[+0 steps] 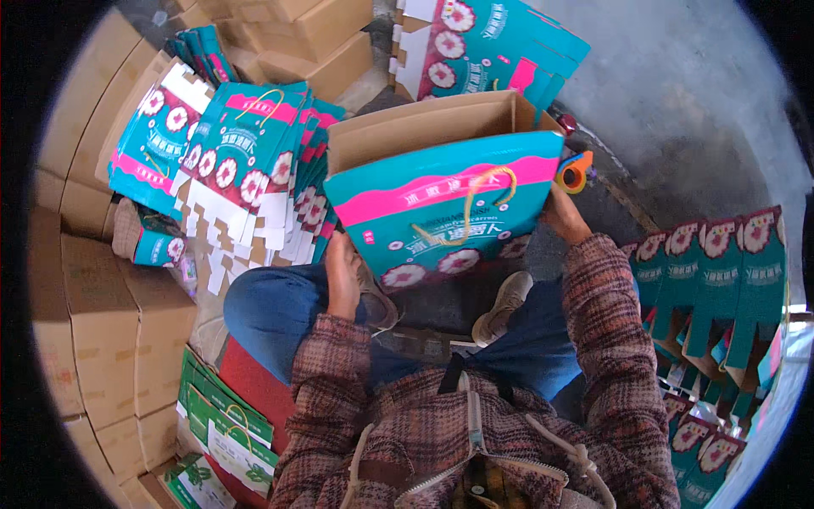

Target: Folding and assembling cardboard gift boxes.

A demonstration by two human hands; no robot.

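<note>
Grey floor [678,110] spread well right of the carton stack [102,331].
A red surface [254,377] showed near that stack, to its right.

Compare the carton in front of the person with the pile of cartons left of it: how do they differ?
The carton is opened out, its brown inside showing; the pile of cartons lies folded flat.
The carton is a single piece, while the pile of cartons holds several overlapping pieces.
The carton has the left hand and right hand at its sides; the pile of cartons has neither.
Both share teal panels and pink bands.
</note>
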